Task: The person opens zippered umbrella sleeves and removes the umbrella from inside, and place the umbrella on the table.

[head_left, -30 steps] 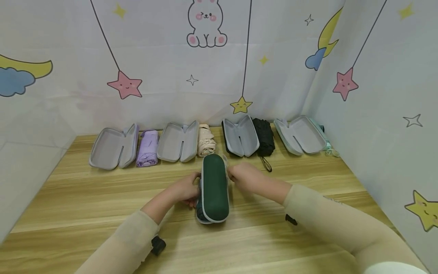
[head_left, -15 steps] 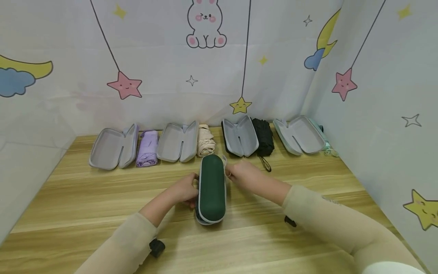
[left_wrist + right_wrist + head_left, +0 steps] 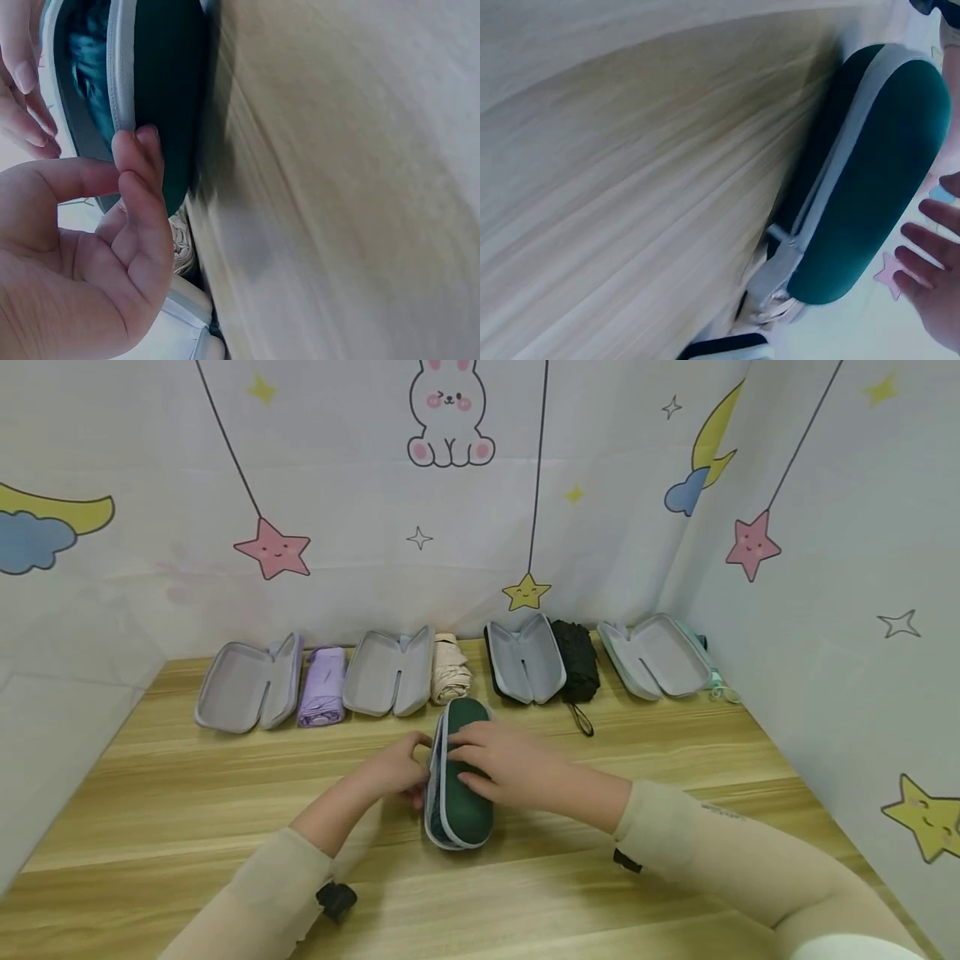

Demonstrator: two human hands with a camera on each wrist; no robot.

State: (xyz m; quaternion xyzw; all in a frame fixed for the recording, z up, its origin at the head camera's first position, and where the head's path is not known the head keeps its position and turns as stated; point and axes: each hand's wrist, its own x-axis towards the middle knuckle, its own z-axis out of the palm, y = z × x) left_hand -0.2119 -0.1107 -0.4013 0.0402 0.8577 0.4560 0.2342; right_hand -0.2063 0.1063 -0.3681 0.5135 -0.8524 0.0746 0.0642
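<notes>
A dark green hard zip case [image 3: 468, 822] with a pale grey zip edge stands lengthwise mid-table, its lid lowered but gaping along the left side. Shiny dark green folded fabric [image 3: 88, 67] shows through that gap. My left hand [image 3: 390, 770] pinches the rim of the case's lower half between thumb and fingers, best seen in the left wrist view. From the right, my right hand [image 3: 513, 768] reaches over the lid with its fingers spread and fairly straight. In the right wrist view a zip pull [image 3: 784, 240] lies at the case's far end.
Along the back wall lie several gray-lined cases, spread open, such as the leftmost case [image 3: 236, 689]. Beside them are a folded purple umbrella [image 3: 322, 687], a beige one [image 3: 452, 668], a black one [image 3: 577, 660] with a wrist loop, and a mint item [image 3: 716, 677].
My right hand has left the case's right side and moved left over its lid. The gap on the left side shows wider. My left hand stays at the rim.
</notes>
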